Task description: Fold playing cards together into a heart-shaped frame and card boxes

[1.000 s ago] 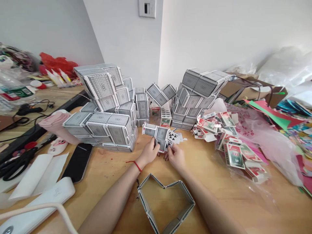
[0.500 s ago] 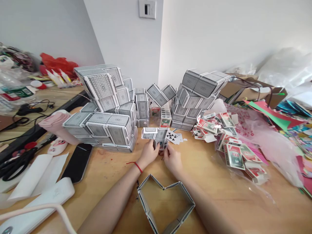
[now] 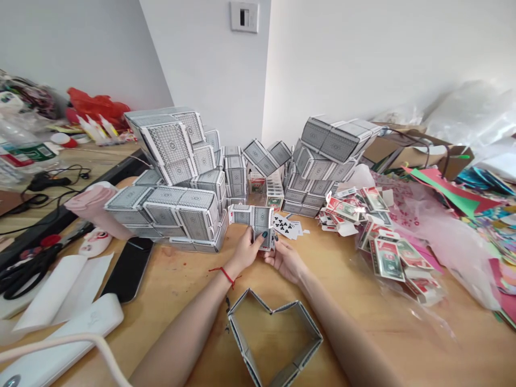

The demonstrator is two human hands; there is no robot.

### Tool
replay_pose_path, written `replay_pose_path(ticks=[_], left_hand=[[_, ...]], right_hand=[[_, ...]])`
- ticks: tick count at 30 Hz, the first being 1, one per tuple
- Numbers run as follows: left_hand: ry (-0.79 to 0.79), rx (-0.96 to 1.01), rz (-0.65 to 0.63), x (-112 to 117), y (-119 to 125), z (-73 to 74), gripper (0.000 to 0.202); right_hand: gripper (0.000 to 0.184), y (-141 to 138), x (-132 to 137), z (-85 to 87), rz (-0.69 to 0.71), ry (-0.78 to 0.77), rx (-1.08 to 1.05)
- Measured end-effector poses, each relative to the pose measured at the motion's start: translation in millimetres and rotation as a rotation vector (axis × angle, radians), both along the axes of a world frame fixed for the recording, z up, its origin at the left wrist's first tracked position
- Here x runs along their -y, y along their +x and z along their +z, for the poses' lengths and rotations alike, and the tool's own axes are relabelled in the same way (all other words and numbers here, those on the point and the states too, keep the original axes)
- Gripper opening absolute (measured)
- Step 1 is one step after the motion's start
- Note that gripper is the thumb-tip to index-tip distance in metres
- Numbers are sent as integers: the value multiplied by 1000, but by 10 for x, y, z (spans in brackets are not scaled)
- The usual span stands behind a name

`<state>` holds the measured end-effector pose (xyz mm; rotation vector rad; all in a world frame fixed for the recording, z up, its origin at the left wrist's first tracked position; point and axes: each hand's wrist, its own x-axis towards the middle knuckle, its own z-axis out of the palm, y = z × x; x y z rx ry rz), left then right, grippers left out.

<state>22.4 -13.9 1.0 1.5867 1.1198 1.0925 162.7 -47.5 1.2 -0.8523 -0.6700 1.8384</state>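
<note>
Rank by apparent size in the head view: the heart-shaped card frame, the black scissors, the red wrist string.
1. heart-shaped card frame, though it is nearest the camera
2. black scissors, partly cut off at the edge
3. red wrist string

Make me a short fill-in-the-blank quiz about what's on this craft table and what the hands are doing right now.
1. Both hands, the left hand and the right hand, hold a strip of joined playing ____.
2. The card frame lying between the forearms is shaped like a ____.
3. The string around the left wrist is coloured ____.
4. The loose face-up cards beside the hands show the suit of ____.

Missing words: cards; heart; red; clubs
</note>
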Motion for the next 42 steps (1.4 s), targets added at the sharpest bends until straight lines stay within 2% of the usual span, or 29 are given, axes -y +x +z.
replay_pose_path(ticks=[6,14,17,21,25,32,42], left_hand=[[7,-86,-33,27,4,-11,15],[-4,-63,-97,62,6,12,23],[-44,-116,-95,98,12,67,35],[-63,-124,-100,123,18,140,40],[-44,-137,-114,119,26,149,39],[14,-242,-46,97,50,86,25],[60,-289,-8,102,59,87,21]], right_hand=[[29,7,-6,-11,44,41,54],[43,-87,-8,5,-124,122,263],[42,-84,-13,17,-165,137,347],[43,-27,-28,22,-81,147,429],[47,34,-54,-5,-6,174,546],[47,95,-104,-84,-45,361,885],[48,144,-101,-63,-18,462,999]])
